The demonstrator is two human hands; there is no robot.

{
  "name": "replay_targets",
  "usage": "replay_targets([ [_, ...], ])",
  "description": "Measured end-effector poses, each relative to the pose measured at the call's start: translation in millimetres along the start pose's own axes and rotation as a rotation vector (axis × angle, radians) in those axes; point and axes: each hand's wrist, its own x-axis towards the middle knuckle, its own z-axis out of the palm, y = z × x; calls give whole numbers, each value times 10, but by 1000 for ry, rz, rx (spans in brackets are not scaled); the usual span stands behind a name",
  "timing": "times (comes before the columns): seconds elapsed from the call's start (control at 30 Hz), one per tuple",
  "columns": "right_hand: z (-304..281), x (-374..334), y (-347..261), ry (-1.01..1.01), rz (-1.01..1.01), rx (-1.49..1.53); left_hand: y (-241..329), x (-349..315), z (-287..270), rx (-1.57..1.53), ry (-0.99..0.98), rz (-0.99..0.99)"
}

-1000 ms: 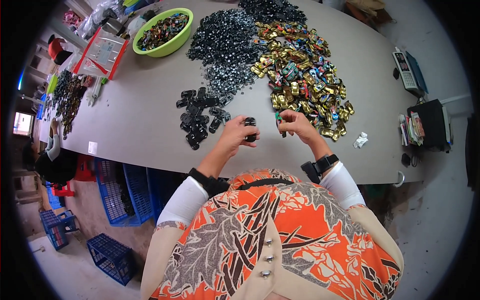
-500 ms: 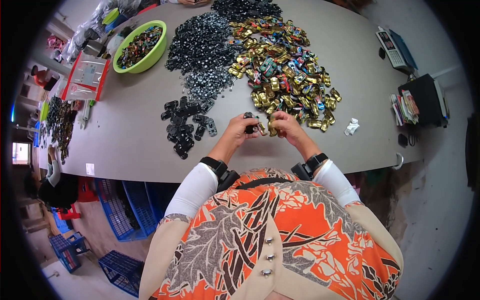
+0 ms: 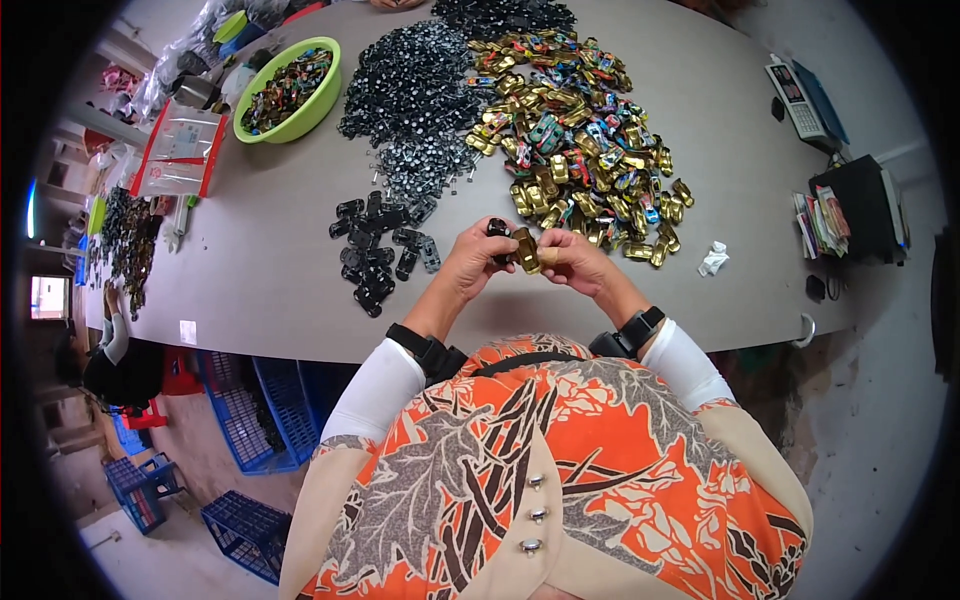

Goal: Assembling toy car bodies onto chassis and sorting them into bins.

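Close in front of me, my left hand is closed around a black toy car base. A gold toy car body sits right beside that base, between my two hands. My right hand pinches the gold body's right side with thumb and fingers. Some of the base is hidden by my left fingers. Just beyond my hands spreads a heap of gold and coloured toy car bodies. Left of my left hand lies a small group of black car bases.
Small black and clear parts form a large pile farther back. A green basin of toy cars and a red-edged plastic bag are at left. Crumpled white paper, a calculator-like device and booklets are at right.
The gold body has come left against the black base and now shows its top. My right hand has followed it, nearing my left hand. The whole view has shifted slightly.
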Motion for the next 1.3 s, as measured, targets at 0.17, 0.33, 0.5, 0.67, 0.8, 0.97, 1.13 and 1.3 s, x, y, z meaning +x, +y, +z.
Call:
replay_targets([
  [0.17, 174, -18, -103, -17, -152, -66, 148, -107, 172, 65, 29, 116],
  [0.33, 326, -92, -179, 41, -243, -57, 163, -120, 210, 128, 92, 224],
  [0.5, 427, -122, -198, 52, -243, -166, 42, -90, 212, 198, 158, 258],
  [0.67, 408, -121, -230, 117, -307, -212, 95, -136, 291, 227, 197, 153],
  [0.8, 383, -130, -256, 272, -317, -289, 203, -165, 220, -82, 135, -83],
  [0.97, 464, -124, -230, 245, -295, -420, 133, -126, 176, -89, -65, -98],
  [1.13, 465, -145, -227, 153, -313, -551, 217, -217, 246, 224, -60, -24],
  [1.3, 604, -285, -411, 163, -403, -441, 390, -315, 163, -93, -126, 18],
])
